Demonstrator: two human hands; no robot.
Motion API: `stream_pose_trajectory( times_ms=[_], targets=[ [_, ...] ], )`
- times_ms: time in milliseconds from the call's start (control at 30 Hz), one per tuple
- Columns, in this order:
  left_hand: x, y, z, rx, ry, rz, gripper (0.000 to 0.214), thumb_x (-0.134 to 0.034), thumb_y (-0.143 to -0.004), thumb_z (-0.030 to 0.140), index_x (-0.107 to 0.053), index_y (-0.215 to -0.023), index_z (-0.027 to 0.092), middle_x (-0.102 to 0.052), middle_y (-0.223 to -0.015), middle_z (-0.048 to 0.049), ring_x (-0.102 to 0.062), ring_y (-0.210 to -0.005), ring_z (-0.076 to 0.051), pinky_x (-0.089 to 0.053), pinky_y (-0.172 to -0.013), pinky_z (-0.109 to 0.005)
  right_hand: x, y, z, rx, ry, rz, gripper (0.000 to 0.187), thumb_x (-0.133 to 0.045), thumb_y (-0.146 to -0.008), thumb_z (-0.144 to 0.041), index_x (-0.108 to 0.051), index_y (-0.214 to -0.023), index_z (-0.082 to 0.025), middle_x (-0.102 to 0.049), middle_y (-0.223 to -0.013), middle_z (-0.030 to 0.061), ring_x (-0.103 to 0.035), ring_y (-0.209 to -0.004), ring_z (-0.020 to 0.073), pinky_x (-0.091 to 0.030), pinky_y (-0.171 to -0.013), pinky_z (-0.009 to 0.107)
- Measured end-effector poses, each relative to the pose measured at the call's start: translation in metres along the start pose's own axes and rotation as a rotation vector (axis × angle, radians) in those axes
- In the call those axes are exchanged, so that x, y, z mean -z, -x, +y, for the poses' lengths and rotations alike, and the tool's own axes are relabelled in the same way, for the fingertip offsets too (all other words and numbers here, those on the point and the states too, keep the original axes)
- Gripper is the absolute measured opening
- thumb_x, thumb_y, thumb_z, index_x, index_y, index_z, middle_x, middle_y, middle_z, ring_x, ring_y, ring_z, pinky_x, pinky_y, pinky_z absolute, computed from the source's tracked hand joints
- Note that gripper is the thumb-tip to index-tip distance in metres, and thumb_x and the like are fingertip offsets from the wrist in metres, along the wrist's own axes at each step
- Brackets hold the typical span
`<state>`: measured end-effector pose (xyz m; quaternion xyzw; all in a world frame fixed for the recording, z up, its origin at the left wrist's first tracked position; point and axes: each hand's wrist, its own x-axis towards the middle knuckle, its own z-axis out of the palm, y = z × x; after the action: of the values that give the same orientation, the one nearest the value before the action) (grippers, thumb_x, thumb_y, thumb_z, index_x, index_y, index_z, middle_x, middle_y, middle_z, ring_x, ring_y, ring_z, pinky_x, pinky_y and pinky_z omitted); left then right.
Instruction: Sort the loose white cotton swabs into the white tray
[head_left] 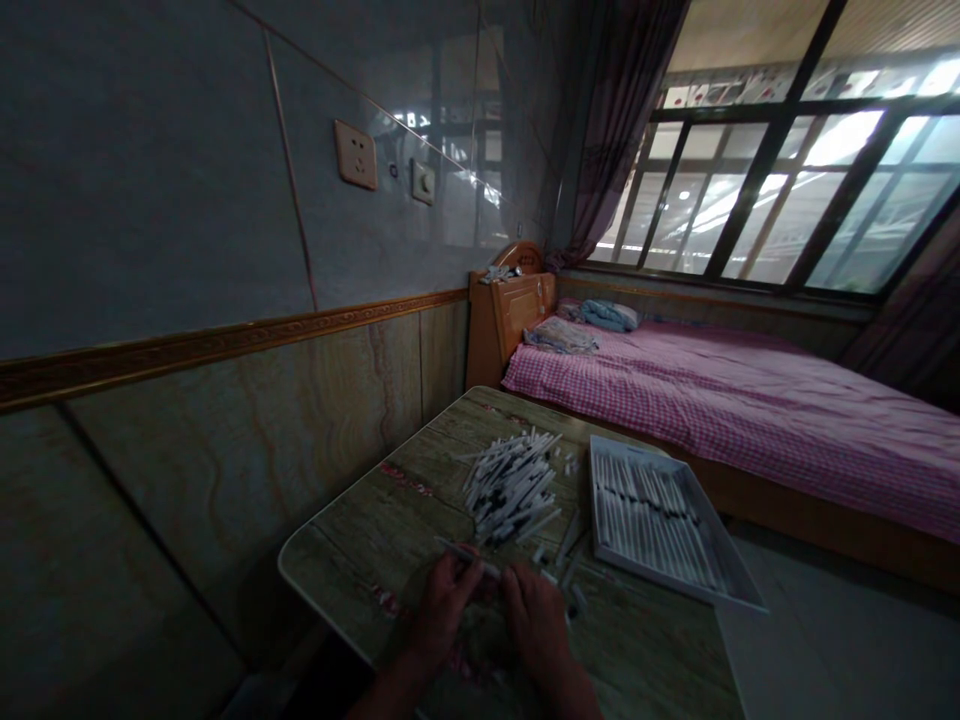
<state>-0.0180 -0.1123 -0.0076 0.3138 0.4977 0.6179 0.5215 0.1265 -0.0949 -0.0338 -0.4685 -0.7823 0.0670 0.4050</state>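
A small table (352, 540) stands against the wall with a loose pile of white pens (511, 487) on it. My left hand (444, 598) is closed around one white pen (459, 552) that sticks out to the left. My right hand (534, 612) is beside it, fingers curled at the same pen's other end. A few loose pens (568, 545) lie just beyond my fingers. To the right sits a flat white tray (739, 590) filled with a row of pens.
A bed with a pink checked cover (750, 410) runs along the window behind the table. Folded cloths (562, 335) lie by its wooden headboard (510, 320). A socket (355, 154) is on the tiled wall. Bare floor (847, 640) lies to the right.
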Motion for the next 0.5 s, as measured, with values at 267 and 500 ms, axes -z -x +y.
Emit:
stream_pose_trajectory(
  times_ms=[267,500],
  targets=[
    [-0.0001,-0.002,-0.0007,0.006,0.012,0.055,0.045,-0.081,-0.055,0.049,-0.063,-0.083,0.019,-0.07,-0.072,-0.0003,-0.068,-0.067,-0.021,-0.055,-0.064,-0.032,-0.0014,-0.0017,-0.0018,-0.077,-0.055,-0.016,0.054,-0.025,-0.104,-0.049,-0.058,-0.071,-0.022,-0.064,-0.064,0.0005,-0.06,-0.058,0.0137,-0.036,-0.055,0.025],
    [-0.004,0.0004,0.0042,0.017,-0.014,0.007,0.043,-0.08,-0.056,0.049,-0.061,-0.079,0.019,-0.068,-0.067,0.0006,-0.067,-0.062,-0.02,-0.054,-0.061,-0.031,-0.0028,-0.0018,0.0017,-0.053,-0.019,-0.041,0.06,-0.018,-0.105,-0.048,-0.06,-0.071,-0.023,-0.064,-0.061,0.0009,-0.06,-0.056,0.0137,-0.034,-0.053,0.025]
  ],
)
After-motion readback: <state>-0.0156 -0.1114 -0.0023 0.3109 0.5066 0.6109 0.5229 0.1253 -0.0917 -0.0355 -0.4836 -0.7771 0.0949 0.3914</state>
